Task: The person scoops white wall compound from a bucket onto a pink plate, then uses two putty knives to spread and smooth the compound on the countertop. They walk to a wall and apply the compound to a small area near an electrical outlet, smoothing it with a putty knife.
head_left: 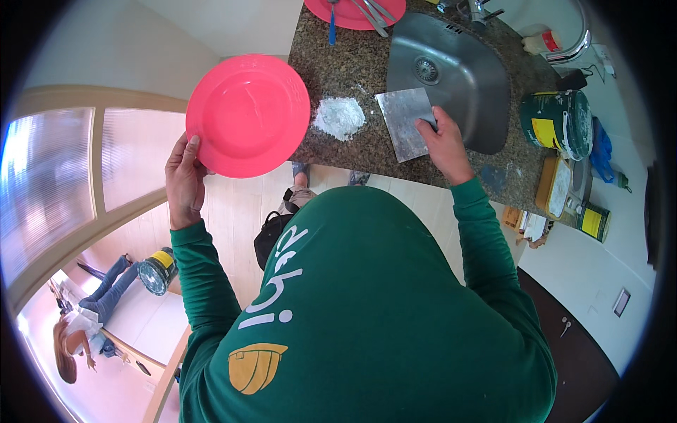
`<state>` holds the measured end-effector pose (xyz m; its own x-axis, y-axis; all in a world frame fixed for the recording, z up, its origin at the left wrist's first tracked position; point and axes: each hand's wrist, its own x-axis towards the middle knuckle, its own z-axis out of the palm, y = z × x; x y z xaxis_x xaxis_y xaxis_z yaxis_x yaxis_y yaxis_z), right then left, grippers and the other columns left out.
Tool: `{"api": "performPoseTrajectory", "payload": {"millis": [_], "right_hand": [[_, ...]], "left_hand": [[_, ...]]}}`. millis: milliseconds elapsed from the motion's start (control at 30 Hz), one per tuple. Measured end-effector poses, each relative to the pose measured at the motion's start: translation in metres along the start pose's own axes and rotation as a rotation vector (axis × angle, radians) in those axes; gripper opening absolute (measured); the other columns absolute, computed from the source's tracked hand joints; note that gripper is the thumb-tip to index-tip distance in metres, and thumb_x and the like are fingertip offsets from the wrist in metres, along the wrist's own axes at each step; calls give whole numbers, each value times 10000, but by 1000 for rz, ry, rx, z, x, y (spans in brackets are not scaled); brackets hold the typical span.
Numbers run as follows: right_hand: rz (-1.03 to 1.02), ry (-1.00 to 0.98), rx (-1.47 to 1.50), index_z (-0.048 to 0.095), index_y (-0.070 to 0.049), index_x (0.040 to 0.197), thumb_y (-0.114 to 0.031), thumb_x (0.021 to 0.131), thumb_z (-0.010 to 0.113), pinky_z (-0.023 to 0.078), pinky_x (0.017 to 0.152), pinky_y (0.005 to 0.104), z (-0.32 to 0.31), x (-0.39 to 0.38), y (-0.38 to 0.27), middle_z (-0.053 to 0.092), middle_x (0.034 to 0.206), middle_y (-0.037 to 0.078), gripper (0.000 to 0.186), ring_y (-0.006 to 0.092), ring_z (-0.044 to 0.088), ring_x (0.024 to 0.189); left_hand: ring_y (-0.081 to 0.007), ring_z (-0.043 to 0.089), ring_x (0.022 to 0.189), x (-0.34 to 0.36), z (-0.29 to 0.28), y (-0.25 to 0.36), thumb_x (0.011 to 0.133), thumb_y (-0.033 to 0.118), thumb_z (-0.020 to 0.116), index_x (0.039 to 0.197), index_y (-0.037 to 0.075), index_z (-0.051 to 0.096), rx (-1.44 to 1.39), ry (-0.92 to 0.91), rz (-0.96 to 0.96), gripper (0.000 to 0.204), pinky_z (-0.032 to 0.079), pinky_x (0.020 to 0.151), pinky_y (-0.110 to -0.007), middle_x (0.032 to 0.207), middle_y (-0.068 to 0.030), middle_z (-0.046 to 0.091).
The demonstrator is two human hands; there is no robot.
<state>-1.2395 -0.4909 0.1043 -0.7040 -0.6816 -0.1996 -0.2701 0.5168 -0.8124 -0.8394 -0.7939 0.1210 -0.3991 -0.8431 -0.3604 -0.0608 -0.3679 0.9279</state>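
Note:
My left hand grips the rim of an empty pink plate, raised at the left beside the speckled countertop. A heap of white powder lies on the counter between the plate and my right hand. That hand holds a wide, flat metal scraper, smeared in places, above the counter's front edge, just left of the steel sink.
Another pink plate with cutlery is at the back. Buckets, a faucet and a tray are at right. A co-worker is at lower left near a bucket. A glazed partition borders the left.

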Motion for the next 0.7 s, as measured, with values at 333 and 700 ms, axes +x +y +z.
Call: {"api": "performPoseTrajectory", "payload": {"millis": [333,700], "right_hand": [[-89,-95,-43,631,18,1295,-242,1027,689,556,819,439,10,-3,-21,746,995,247,377,357,730,879],[-152,-223,-170,627,21,1372,-246,1032,699,565,854,380,26,48,-24,760,1074,196,438,253,720,910]], "left_hand": [[-81,665,701,21,1,6,1113,207,662,1348,16,716,-32,-65,3,308,539,598,-256,946,-36,764],[-81,635,709,57,0,12,1122,214,646,1297,35,730,-10,-169,-29,264,495,611,-255,983,-23,757]]}}
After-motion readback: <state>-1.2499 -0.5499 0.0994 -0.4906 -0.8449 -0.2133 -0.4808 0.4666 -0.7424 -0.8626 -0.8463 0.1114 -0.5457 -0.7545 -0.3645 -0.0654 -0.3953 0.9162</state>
